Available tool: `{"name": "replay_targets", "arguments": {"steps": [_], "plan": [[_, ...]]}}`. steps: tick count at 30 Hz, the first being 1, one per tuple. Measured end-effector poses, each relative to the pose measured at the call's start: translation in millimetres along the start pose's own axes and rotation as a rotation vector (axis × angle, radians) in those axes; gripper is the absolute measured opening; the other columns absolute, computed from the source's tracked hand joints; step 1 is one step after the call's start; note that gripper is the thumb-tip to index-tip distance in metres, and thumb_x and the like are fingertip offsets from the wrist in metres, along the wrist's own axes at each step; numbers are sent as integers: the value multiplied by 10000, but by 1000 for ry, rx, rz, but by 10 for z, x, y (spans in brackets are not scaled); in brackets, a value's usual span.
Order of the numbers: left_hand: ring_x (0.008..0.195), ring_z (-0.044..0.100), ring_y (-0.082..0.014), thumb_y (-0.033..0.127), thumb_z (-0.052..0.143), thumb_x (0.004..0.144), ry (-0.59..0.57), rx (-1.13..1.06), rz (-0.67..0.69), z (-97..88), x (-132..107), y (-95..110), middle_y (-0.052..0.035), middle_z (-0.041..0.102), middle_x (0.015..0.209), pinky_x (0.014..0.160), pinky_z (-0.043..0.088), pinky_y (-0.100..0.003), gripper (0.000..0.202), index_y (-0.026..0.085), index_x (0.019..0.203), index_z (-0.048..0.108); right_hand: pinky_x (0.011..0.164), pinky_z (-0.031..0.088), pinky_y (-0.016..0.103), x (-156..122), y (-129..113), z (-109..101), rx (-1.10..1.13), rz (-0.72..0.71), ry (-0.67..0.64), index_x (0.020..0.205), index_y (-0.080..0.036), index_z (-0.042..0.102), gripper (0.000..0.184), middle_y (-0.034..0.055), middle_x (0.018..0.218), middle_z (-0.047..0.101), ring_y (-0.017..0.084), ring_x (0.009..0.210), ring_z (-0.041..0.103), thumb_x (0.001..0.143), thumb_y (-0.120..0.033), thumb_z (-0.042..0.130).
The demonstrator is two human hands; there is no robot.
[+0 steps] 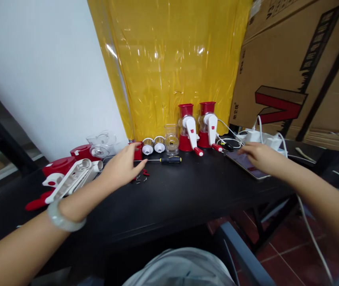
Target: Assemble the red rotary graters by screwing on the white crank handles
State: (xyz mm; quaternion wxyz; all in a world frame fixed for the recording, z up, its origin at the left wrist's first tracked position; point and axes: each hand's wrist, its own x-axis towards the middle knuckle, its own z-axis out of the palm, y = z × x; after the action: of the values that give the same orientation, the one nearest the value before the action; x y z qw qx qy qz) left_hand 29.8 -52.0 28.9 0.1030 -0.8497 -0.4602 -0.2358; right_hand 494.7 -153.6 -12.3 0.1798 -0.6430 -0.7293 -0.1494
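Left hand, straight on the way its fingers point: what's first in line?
Likely the screwdriver: the left hand points at its shaft tip, nearly touching. Depth is unclear from this view.

Makeshift workshop: screwdriver (163, 160), loose screws (139, 179), stacked cardboard boxes (291, 67).

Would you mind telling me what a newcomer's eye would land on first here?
The glossy yellow sheet hanging behind the black table dominates. In front of it stand two red-and-white crank grinders, and the left hand hovers by small screws while the right hand rests on a tablet.
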Motion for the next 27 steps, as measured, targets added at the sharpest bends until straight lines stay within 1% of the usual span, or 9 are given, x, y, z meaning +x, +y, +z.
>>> {"name": "replay_targets", "arguments": {"steps": [2,3,4,6,8,10,13,20,27], "plan": [[1239,608,-357,524,476,923,0,16,-41,-12,-129,-175,-200,620,1352,1045,482,-501,604,119,1370,495,922,477,397,-173,304,93,-86,35,-29,1017,-112,767,410,173,1006,674,283,954,622,850,-40,399],[1223,617,-357,533,475,917,12,17,-76,0,-170,-254,-198,631,1334,1035,488,-502,603,121,1357,505,939,467,404,-239,382,137,-118,30,-22,1078,-122,770,420,183,1056,666,296,993,606,862,-55,417],[1218,620,-357,539,476,912,11,12,-109,21,-200,-324,-196,639,1323,1026,494,-500,603,120,1343,512,949,458,420,-288,414,175,-153,31,-13,1130,-131,767,420,190,1094,654,310,1013,589,878,-83,434],[1203,627,-361,543,480,903,37,12,-162,71,-239,-429,-196,659,1282,1008,503,-500,587,120,1305,538,929,456,442,-328,377,222,-229,53,-21,1184,-138,758,413,189,1071,629,320,983,563,918,-159,443],[1193,633,-356,540,485,902,56,0,-184,110,-268,-490,-191,670,1259,1005,503,-496,572,123,1288,548,892,457,445,-314,288,228,-295,76,-54,1144,-146,777,410,178,1024,611,317,948,549,936,-193,427],[1183,639,-350,536,493,904,64,-5,-188,126,-295,-517,-182,675,1252,1001,506,-488,563,128,1286,552,866,453,435,-288,225,205,-337,98,-86,1068,-163,802,398,172,1002,605,315,942,544,922,-169,431],[1185,639,-348,531,489,915,76,19,-176,122,-321,-528,-171,675,1259,1000,505,-484,549,138,1292,561,842,447,431,-298,228,174,-363,121,-107,1049,-179,816,392,184,1010,609,326,956,542,904,-143,453],[1183,637,-347,522,476,929,69,54,-174,144,-287,-526,-168,679,1260,998,506,-481,530,138,1281,574,832,439,422,-410,309,244,-376,138,-124,1216,-240,772,464,162,1021,617,301,915,542,938,-158,409],[1162,646,-340,521,479,927,60,49,-182,144,-290,-560,-159,683,1249,986,510,-470,532,142,1288,572,822,430,419,-349,253,238,-371,158,-117,1254,-210,752,421,188,1010,602,302,908,541,955,-226,455]]}}
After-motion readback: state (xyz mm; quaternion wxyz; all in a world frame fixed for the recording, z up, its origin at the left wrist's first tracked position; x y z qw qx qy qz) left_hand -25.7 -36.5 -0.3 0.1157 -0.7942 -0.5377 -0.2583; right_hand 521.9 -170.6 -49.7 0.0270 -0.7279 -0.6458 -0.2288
